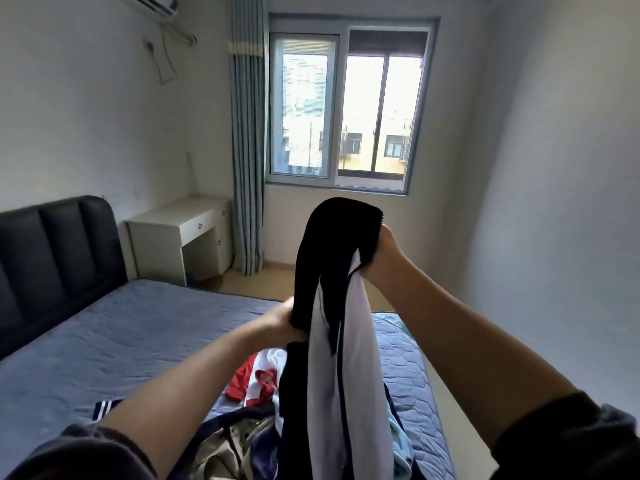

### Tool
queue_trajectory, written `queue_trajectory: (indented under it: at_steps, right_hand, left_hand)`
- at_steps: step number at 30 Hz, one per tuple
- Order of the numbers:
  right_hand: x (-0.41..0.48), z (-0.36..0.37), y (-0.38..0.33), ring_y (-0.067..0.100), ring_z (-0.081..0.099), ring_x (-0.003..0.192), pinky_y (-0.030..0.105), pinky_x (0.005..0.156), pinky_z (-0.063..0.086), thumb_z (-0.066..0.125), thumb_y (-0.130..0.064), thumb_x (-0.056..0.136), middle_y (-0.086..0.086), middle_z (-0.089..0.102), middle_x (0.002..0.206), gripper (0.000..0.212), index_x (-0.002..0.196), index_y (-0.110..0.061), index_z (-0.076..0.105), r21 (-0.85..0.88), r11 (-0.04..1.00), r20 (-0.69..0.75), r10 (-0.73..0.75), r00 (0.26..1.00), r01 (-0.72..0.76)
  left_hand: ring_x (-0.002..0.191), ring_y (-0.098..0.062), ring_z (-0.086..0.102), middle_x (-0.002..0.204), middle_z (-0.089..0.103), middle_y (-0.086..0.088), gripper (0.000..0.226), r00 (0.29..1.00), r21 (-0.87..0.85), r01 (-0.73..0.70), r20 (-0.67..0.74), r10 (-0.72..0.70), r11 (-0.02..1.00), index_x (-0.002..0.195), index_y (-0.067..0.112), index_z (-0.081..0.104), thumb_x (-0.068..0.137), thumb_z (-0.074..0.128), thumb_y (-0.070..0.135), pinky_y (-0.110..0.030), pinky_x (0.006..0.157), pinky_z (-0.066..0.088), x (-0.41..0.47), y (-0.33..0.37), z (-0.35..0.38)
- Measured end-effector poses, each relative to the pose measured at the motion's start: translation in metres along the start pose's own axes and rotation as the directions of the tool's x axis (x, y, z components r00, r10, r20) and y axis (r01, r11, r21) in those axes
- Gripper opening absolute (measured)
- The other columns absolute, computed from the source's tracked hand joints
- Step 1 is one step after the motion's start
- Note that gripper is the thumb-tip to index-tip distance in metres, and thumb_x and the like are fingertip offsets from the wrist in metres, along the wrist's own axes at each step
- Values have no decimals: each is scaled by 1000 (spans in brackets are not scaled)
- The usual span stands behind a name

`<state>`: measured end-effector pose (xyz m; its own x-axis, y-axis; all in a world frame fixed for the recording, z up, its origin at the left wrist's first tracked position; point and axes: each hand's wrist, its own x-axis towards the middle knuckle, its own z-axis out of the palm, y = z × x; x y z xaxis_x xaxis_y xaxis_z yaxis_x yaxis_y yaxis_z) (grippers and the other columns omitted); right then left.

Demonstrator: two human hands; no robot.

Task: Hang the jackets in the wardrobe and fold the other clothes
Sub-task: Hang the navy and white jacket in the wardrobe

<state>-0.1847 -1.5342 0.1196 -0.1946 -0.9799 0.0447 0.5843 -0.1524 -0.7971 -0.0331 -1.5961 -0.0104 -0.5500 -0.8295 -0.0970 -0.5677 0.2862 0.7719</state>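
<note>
A bed (121,341) with a grey-blue quilted cover fills the lower left, its dark padded headboard (52,258) against the left wall. On the far wall is a window (349,109), with a blue-grey curtain (247,168) hanging just to its left. A black and white jacket (332,306) is held up in the air over the near end of the bed, bunched lengthwise and hanging down, its lower part in front of a pile of clothes (242,441) that lies on the bed close to the person. A pale desk (187,233) stands in the corner between the headboard and the curtain. Beside the pile, a red and white garment (256,379) lies crumpled on the cover. The right hand (384,258) is raised and grasps the jacket's black ribbed edge at the top. The left hand (280,322), lower and to the left, is clenched round a black fold of the same jacket. Both forearms are bare, with dark sleeves pushed up.
</note>
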Motion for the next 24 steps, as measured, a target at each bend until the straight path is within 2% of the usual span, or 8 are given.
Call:
queue_trajectory:
  at_steps: [1,3,8,10,12,15,20,24]
  right_hand:
    - [0,-2,-6,18,57,57,24,60,46,38,-9,96,6,60,59,28,76,-7,57,-2,1000,-20,-4,1000,4]
    - [0,-12,-19,19,52,61,27,61,43,39,-11,98,7,55,65,28,75,-7,55,-48,999,-75,-8,997,4]
    - [-4,-53,-36,8,46,30,16,35,38,31,0,101,0,47,35,51,54,-5,51,-313,950,-156,-64,986,12]
    - [-8,-58,-30,12,39,30,20,36,31,34,-4,102,3,39,36,44,58,-7,41,-562,824,-183,-35,983,-76]
    - [-14,-54,-23,12,37,37,21,41,31,47,-11,99,3,38,46,37,62,-10,42,-805,589,-116,-38,993,-71]
    - [-30,-44,-34,7,44,35,16,40,41,57,-17,95,-3,47,45,30,65,-12,54,-886,462,-47,-15,999,-35]
    - [-60,-29,-78,6,55,42,17,43,46,57,-5,85,-3,59,48,35,52,-12,66,-761,648,183,164,969,34]
    - [-41,-24,-95,8,59,47,19,48,50,51,-4,91,-1,61,53,46,49,-15,68,-666,746,220,178,959,14]
  left_hand:
    - [69,-11,58,83,61,-3,8,996,-26,57,67,-55,998,93,16,55,88,62,16,-23,64,51,-4,-7,2]
    - [59,-13,59,74,63,-4,14,988,-136,148,59,-141,980,85,15,60,96,53,22,-24,56,51,-9,-21,-4]
    - [60,-19,59,75,62,-9,22,938,-518,-25,-308,-160,855,83,8,62,98,46,11,-26,61,48,-13,-19,-46]
    - [56,-16,63,71,65,-6,27,971,-523,-58,-229,-74,851,80,10,65,98,46,12,-22,53,50,-21,4,-52]
    - [55,-19,59,66,61,-7,30,989,-512,-70,-146,-7,856,76,10,65,98,45,14,-24,50,45,-28,34,-50]
    - [57,-20,52,62,55,-5,22,989,-549,-131,-136,66,826,79,8,58,96,44,13,-26,54,40,-40,74,-49]
    - [62,-22,65,70,65,-8,19,970,-683,-240,-141,198,690,89,9,60,89,49,25,-27,56,54,-70,113,-64]
    - [57,-18,65,62,66,-3,38,937,-700,-347,-289,197,624,65,16,74,89,46,24,-24,55,53,-50,132,-83]
